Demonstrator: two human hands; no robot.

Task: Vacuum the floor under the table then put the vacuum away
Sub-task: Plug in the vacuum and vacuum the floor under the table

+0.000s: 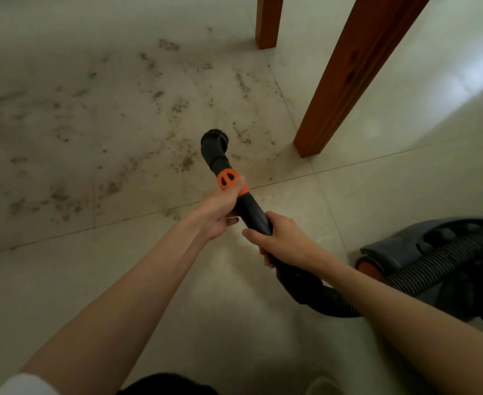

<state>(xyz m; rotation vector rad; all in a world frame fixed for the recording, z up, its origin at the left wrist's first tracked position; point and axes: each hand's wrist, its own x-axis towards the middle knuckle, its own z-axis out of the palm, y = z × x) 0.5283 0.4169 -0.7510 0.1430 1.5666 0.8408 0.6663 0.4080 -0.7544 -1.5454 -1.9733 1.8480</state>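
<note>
I hold a black vacuum wand (253,212) with an orange collar in both hands. My left hand (220,209) grips it at the orange collar. My right hand (277,238) grips the black handle just behind. The round brush nozzle (214,142) at the wand's tip points down at the pale tiled floor (120,266), near dark crumbs and dirt (183,161) scattered over the tiles. The grey vacuum body (434,252) sits on the floor at the right, joined by a ribbed black hose (422,269).
Two brown wooden table legs stand ahead: a near one (348,81) just right of the nozzle and a far one (268,21) at the top. Dirt spreads far to the left across the tiles. Tiles nearest me look cleaner.
</note>
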